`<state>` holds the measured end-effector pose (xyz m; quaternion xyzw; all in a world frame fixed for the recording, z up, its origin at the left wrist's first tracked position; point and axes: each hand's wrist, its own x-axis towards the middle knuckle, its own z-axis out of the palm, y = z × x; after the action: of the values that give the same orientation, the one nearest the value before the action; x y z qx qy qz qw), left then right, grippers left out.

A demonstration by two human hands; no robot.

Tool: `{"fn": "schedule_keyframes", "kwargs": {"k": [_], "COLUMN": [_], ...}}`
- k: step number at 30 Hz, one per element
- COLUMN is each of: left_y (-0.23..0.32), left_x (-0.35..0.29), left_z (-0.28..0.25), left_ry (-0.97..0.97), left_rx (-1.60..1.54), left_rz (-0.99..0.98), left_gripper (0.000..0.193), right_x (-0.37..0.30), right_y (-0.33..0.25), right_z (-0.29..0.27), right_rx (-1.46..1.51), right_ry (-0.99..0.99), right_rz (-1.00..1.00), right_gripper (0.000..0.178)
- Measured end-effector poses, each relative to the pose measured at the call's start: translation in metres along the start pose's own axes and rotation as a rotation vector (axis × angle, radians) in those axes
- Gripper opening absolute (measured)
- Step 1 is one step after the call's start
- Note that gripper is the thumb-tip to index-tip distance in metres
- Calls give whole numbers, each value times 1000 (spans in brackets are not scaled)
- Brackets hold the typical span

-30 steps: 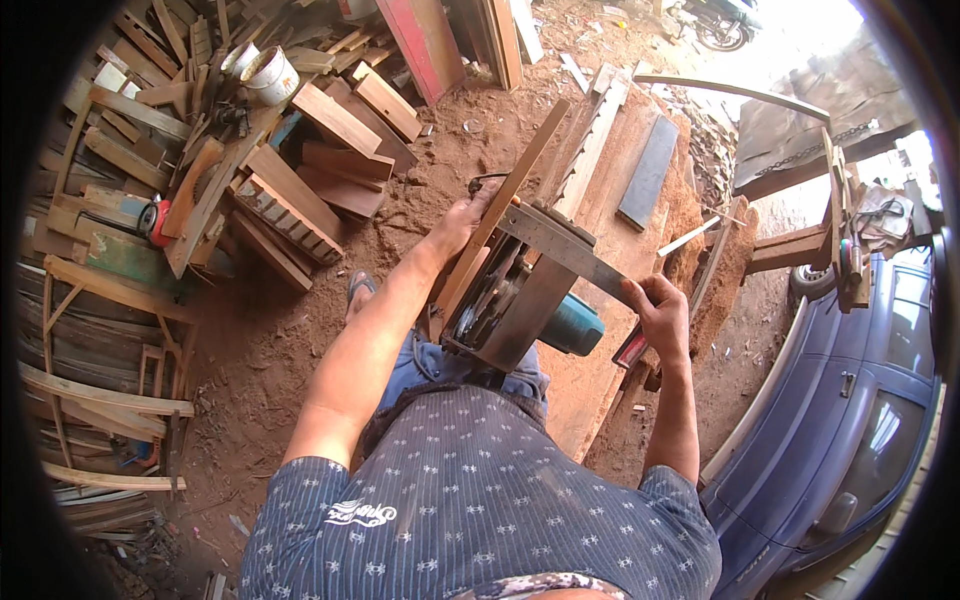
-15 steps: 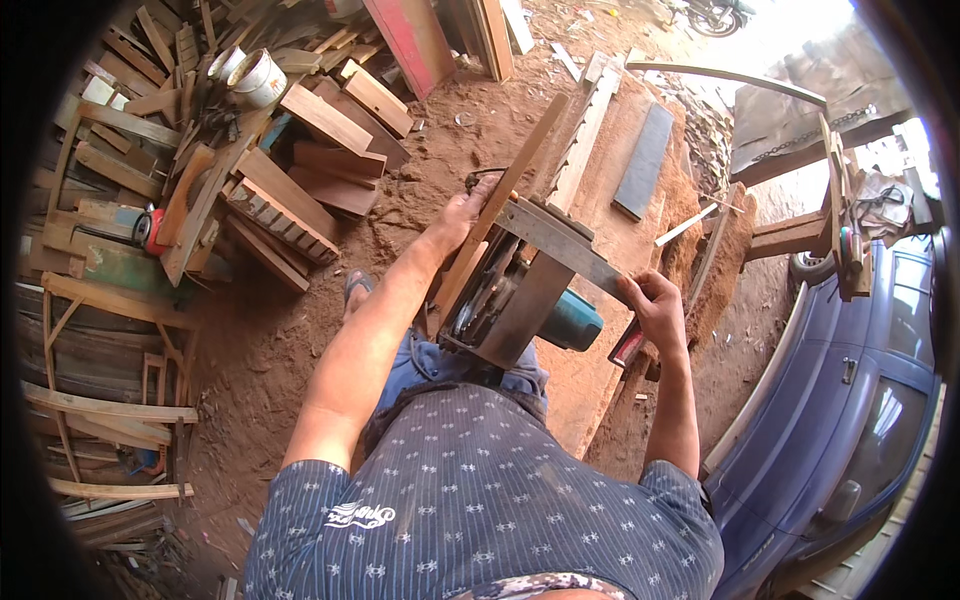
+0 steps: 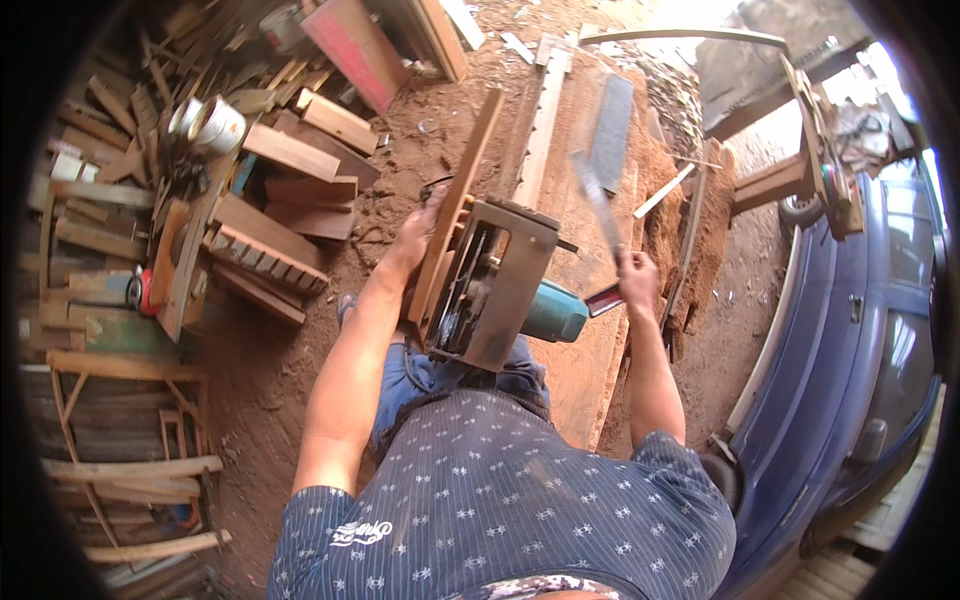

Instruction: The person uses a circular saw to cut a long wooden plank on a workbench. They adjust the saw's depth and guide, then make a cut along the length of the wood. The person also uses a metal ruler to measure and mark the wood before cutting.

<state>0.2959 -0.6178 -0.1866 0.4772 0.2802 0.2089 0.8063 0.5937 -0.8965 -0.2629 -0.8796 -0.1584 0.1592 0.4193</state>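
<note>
While left hand (image 3: 412, 240) grips board (image 3: 462, 190) beside saw (image 3: 507, 290), right hand (image 3: 637, 277) clasps metal strip (image 3: 598, 200) clear of it at two o'clock, remaining work unclear.

Daylit, littered, reddish dirt floor (image 3: 268, 400)

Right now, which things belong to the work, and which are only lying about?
Likely in the job: flat metal tool in the right hand; wooden strip at the left hand; teal-bodied power tool.

Likely lying about: dark grey board; white bucket; wood pieces.
</note>
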Motion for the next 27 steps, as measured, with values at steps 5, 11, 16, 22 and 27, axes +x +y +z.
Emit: {"fn": "schedule_keyframes", "kwargs": {"k": [5, 11, 16, 22, 27], "left_y": [16, 14, 13, 9, 7], "left_x": [-7, -11, -19, -13, -9], "left_z": [9, 0, 5, 5, 3], "left_ry": [-24, -155, -41, -95, -60], "left_rx": [53, -168, 211, 143, -45], "left_rz": [-43, -104, -26, -3, -62], "left_gripper": [56, 32, 40, 39, 36], "right_x": [1, -4, -16, -3, 1], "right_y": [85, 27, -107, -80, -70], "right_z": [71, 88, 55, 79, 89], "right_rx": [-258, -334, 1015, 1188, 1265], "right_ry": [-12, 68, -1198, -1296, -1316], "right_rz": [-8, -366, 259, 245, 233], "right_gripper": [38, 41, 47, 48, 42]}}
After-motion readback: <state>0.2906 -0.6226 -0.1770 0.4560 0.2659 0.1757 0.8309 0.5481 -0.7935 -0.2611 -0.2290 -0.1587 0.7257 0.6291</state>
